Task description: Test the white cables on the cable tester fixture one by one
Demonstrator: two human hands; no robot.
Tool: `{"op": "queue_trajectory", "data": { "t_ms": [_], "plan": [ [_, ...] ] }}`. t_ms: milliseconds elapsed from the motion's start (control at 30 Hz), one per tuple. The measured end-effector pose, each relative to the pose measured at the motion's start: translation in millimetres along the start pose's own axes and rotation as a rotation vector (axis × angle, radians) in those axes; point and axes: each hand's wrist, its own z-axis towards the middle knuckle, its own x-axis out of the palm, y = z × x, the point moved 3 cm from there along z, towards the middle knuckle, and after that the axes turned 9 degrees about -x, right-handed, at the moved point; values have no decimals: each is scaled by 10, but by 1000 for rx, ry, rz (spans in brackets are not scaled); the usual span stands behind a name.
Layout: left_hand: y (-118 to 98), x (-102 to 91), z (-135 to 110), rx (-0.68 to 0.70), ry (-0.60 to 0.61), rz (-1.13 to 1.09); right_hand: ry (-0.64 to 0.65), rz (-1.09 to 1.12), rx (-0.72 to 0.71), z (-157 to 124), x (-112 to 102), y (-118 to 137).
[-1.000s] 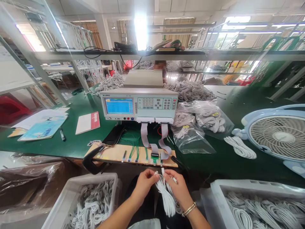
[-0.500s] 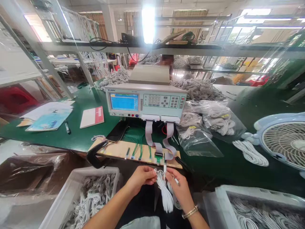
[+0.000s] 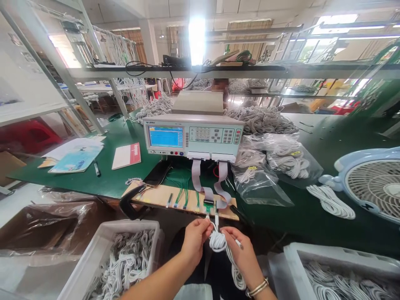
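My left hand (image 3: 194, 241) is closed on one end of a coiled white cable (image 3: 218, 243), pinching a connector just below the front edge of a wooden test board (image 3: 156, 195). My right hand (image 3: 241, 253) grips the same cable bundle from the right, and loops of it hang down toward my lap. Another connector end sticks up at the green socket (image 3: 207, 206) on the board. Grey ribbon cables run from the board up to a cable tester (image 3: 193, 136) with a lit blue screen.
White bins of coiled cables stand at lower left (image 3: 103, 258) and lower right (image 3: 331, 271). Bags of cables (image 3: 271, 162) lie right of the tester, a loose coil (image 3: 331, 202) and a pale blue fan (image 3: 371, 183) further right. Papers, a pen and a red-white booklet (image 3: 126, 155) lie left.
Both hands have lifted the cable toward the board's front edge. The hanging loops are now bunched into a tighter coil between the hands. The view shifted slightly left.
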Motion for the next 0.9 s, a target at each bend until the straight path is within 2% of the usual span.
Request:
{"op": "queue_trajectory", "data": {
  "t_ms": [133,300,467,667,800,900],
  "plan": [
    [-21,-26,19,-69,60,17,-50,132,84,24,37,-119],
    [-131,-27,39,-240,91,161,-10,75,88,154,49,-162],
    [-152,5,102,-163,78,217,65,-5,75,313,82,-171],
    [-166,1,149,-127,67,225,-23,-98,26,403,141,-213],
    [-190,49,66,-101,23,168,-64,-112,10,386,140,-178],
    [-154,54,-54,-78,-29,127,-49,-116,5,312,145,-136]
  ]
}}
